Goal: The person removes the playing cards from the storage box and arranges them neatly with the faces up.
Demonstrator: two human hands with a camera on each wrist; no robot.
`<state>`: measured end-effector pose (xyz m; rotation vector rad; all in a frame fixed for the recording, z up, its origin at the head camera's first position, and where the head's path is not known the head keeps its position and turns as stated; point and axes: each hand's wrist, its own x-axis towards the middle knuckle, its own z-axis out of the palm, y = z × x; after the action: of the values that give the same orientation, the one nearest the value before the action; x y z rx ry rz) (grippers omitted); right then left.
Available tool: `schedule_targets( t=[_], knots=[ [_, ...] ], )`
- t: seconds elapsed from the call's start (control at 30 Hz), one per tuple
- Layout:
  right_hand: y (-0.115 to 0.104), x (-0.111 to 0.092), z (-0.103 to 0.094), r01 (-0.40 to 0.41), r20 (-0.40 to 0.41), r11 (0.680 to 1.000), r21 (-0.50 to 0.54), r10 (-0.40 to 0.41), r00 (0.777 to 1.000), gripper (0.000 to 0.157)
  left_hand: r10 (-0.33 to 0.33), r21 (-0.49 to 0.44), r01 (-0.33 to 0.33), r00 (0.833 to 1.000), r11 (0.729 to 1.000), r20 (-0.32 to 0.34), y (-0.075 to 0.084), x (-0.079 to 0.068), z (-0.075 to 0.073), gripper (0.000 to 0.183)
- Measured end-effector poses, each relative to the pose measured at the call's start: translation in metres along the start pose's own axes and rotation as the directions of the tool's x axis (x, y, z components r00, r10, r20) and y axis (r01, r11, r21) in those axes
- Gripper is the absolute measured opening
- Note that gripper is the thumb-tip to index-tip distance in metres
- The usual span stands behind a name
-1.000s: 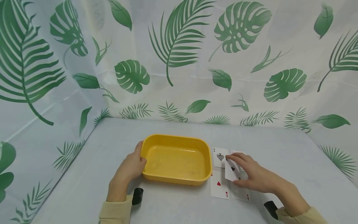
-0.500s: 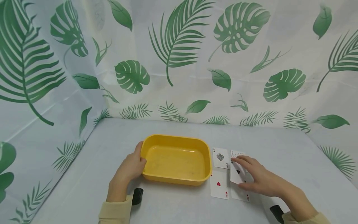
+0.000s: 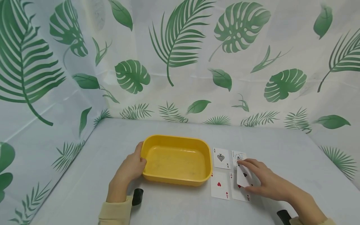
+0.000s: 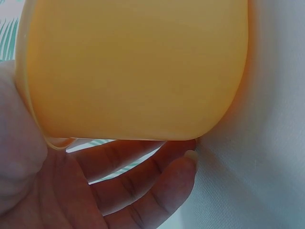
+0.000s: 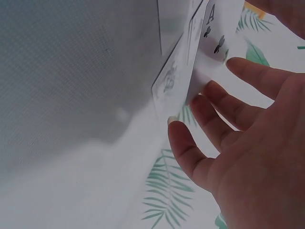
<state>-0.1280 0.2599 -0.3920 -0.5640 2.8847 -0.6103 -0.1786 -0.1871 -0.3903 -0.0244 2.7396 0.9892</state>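
Note:
With fingers around its outer end and thumb at the rim, my left hand (image 3: 127, 168) grips the left side of a yellow plastic tub (image 3: 175, 180). The tub's end wall (image 4: 133, 71) fills most of the left wrist view. My right hand (image 3: 271, 181) pinches the ace of clubs (image 3: 243, 176) by its edges, tilted over the lower cards. Face up beside the tub lie the ace of spades (image 3: 221, 158), a joker card (image 3: 238, 155), the ace of hearts (image 3: 219, 185) and the ace of diamonds (image 3: 235, 194). The held card and fingers partly cover the joker and diamonds.
A pale cloth covers the table (image 3: 180, 206). Behind it hangs a white curtain (image 3: 191, 90) printed with green leaves, which also runs along the left and right sides. Black bands (image 3: 137, 197) show at the wrists.
My right hand has moved a little to the right with the ace of clubs, uncovering more of the ace of spades, the joker and the ace of diamonds. The left hand and tub stay put.

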Motion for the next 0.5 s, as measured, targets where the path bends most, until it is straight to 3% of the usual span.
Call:
schedule_targets(
  t=[0.23, 0.5],
  knots=[
    [0.005, -0.005, 0.0, 0.009, -0.006, 1.0, -0.016, -0.009, 1.0, 0.078, 0.005, 0.012, -0.005, 1.0, 1.0, -0.004, -0.001, 0.002, 0.0, 0.068],
    [0.014, -0.012, 0.003, 0.072, -0.047, 0.996, -0.06, -0.075, 0.996, 0.074, -0.013, -0.004, 0.013, 1.0, 1.0, 0.005, -0.001, 0.001, 0.001, 0.068]
  ],
)
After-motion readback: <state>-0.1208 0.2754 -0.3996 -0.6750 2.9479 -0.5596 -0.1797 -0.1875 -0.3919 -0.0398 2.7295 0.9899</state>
